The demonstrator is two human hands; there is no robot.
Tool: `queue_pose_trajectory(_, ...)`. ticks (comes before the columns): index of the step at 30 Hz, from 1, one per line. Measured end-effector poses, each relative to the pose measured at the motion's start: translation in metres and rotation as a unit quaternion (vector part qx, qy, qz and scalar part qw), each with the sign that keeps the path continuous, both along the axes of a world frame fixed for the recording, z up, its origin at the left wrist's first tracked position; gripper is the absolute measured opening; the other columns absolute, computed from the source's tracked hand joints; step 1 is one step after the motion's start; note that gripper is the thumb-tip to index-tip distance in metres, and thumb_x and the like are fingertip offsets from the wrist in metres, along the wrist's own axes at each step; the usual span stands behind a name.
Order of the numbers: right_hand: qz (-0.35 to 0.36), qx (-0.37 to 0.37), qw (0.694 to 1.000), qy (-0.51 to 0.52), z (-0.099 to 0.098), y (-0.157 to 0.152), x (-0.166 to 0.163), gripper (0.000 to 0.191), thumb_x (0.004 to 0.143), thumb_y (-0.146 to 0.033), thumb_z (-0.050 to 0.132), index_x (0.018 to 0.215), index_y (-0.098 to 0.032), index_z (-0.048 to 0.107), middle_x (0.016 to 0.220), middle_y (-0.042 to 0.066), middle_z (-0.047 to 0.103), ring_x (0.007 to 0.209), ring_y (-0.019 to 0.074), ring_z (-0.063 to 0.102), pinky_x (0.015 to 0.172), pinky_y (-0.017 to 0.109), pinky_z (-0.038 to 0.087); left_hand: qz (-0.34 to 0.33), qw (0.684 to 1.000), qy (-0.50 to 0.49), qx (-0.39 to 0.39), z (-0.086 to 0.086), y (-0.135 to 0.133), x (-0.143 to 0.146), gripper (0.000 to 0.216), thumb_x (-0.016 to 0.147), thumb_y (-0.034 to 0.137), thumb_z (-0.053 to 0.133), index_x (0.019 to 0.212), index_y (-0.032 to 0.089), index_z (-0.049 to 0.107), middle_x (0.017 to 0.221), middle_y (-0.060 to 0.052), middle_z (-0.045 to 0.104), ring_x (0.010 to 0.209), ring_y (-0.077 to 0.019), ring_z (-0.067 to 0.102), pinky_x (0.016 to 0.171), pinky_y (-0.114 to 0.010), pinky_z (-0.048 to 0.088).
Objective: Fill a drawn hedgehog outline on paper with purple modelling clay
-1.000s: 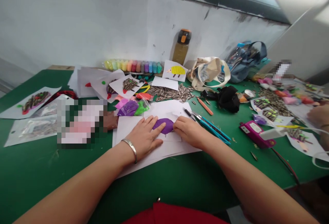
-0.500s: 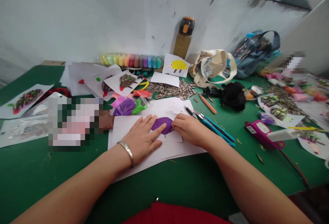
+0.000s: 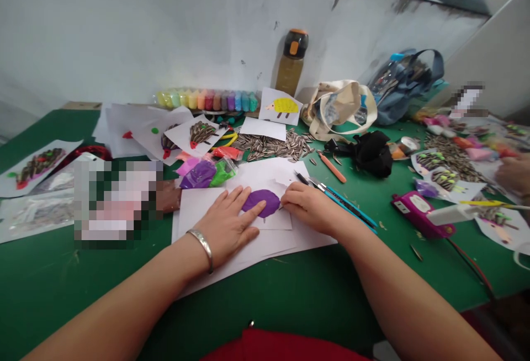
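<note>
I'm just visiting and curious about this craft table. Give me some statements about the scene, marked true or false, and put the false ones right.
1. The left hand has its fingers spread, with one over the purple shape. True.
2. The silver bracelet is on the right wrist. False: it is on the left wrist.
3. The bottle stands near the wall, behind the pile of seeds. True.
4. The right hand is reaching for the bottle. False: its fingertips are at the right edge of the purple shape.
5. The tabletop is white. False: it is green.
6. A card near the bottle shows a yellow-bodied animal. True.
</note>
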State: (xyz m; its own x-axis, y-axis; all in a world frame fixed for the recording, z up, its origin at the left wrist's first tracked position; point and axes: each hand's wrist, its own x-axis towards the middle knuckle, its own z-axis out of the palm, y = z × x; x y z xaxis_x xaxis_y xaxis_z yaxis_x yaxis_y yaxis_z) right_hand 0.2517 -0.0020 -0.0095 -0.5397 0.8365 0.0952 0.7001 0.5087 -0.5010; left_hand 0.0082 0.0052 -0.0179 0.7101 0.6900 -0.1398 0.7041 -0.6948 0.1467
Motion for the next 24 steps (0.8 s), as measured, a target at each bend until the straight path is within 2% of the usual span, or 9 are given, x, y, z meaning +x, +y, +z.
queue_pose_trajectory(15,-0.04,0.0,0.999,-0.028,0.0,-0.001,0.002,0.021,0.095,-0.019,0.044,0.087,-0.017,0.062,0.091,0.005,0.056,0.083,0.0142,0.054,0.077,0.025,0.041,0.002,1.0,-0.003,0.0,0.001,-0.001,0.0,0.052,0.093,0.043,0.045,0.143,0.032,0.038,0.154,-0.01,0.028,0.141,-0.0347,0.02,0.111,-0.054,0.017)
queue_pose_trajectory(19,-0.105,0.004,0.994,-0.038,0.002,-0.004,0.004,0.019,0.093,-0.018,0.044,0.09,-0.019,0.062,0.093,0.005,0.058,0.085,0.0151,0.055,0.075,0.025,0.039,0.006,1.0,0.012,-0.004,0.004,-0.002,0.001,0.053,0.093,0.043,0.045,0.144,0.031,0.037,0.155,-0.013,0.026,0.141,-0.0353,0.02,0.111,-0.054,0.019)
queue_pose_trajectory(24,-0.163,-0.003,0.983,-0.086,0.003,-0.008,-0.004,0.02,0.091,-0.018,0.044,0.086,-0.019,0.063,0.08,0.003,0.06,0.078,0.0159,0.055,0.07,0.025,0.036,0.009,1.0,0.003,-0.001,0.004,-0.005,0.002,0.052,0.093,0.042,0.045,0.144,0.031,0.038,0.154,-0.013,0.027,0.141,-0.0363,0.021,0.111,-0.054,0.019)
